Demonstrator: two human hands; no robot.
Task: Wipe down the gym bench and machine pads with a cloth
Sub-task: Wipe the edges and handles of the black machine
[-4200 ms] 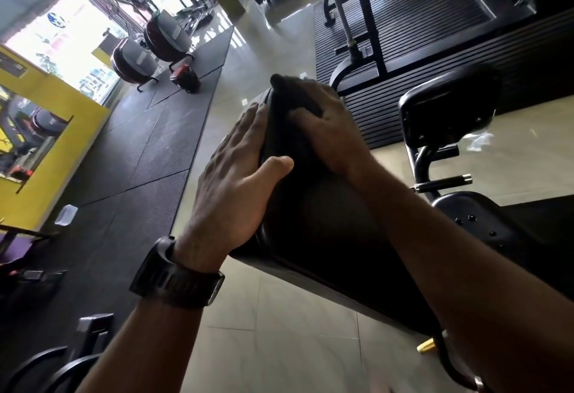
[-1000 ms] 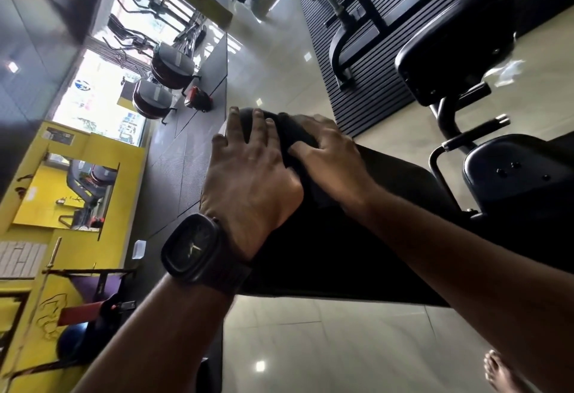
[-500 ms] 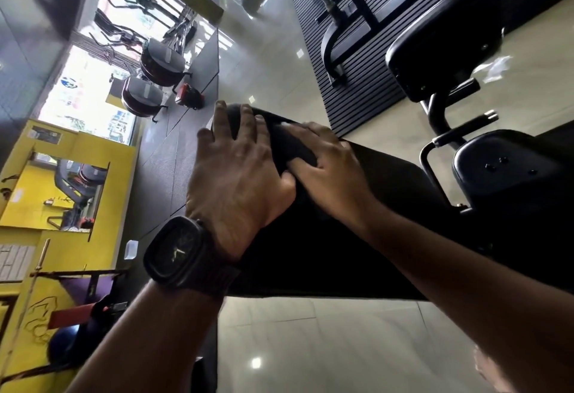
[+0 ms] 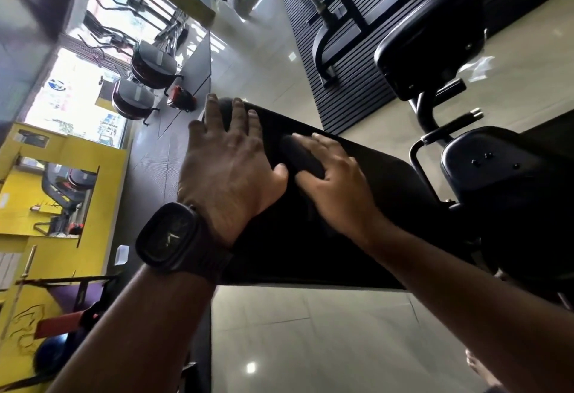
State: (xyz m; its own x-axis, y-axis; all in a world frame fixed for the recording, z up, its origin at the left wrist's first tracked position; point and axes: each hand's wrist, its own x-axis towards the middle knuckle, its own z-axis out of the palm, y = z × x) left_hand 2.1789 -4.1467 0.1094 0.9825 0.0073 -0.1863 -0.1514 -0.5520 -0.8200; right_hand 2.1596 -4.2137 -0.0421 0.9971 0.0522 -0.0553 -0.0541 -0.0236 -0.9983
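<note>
Both hands are down on the black bench pad (image 4: pixel 289 246), which runs across the middle of the frame from the lower right up towards the centre. My left hand (image 4: pixel 230 169) lies flat on the pad with the fingers straight and spread. It grasps nothing, and its fingertips reach the rounded far end of the pad. A dark square watch (image 4: pixel 174 237) sits on that wrist.

My right hand (image 4: pixel 332 187) is just beside the left, thumb nearly touching thumb. It holds the dark cloth (image 4: pixel 302 156), bunched into a roll between the thumb and the curled fingers and pressed against the top of the pad. Cloth and pad are almost the same black, so I cannot make out where the rest of the cloth ends; it looks to be mostly under my palm.

At the upper right of the frame a black padded rest (image 4: pixel 428 41) stands on a curved metal post. Below it, at the right edge, is a second black seat (image 4: pixel 497 169) with bolts showing in its shell. A slatted black platform (image 4: pixel 357 76) lies at the top centre, carrying a dark steel frame. Glossy pale floor tiles (image 4: pixel 310 346) fill the bottom of the frame. On the left are a yellow wall (image 4: pixel 62 237) and, above it by bright windows, two exercise bikes (image 4: pixel 152 66). A blue ball (image 4: pixel 49 352) sits at the lower left.
</note>
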